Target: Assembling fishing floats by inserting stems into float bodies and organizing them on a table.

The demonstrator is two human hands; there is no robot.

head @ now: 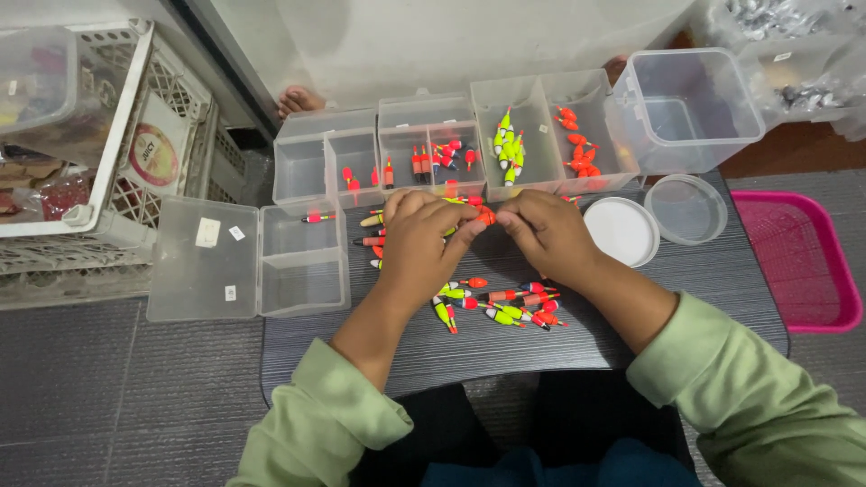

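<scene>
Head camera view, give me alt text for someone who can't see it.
Left hand and right hand pinch a small orange float together over a dark table. More loose floats lie below the hands, and clear compartment boxes behind hold sorted ones.

Both forearms reach forward from pale green sleeves pushed up past the wrists and angle inward. The left hand (pixel 417 243) lies palm down, knuckles up, its fingers curled and its thumb and forefinger pinched together at the tips. The right hand (pixel 548 230) mirrors it, fingertips pinched, meeting the left hand's fingertips.
</scene>
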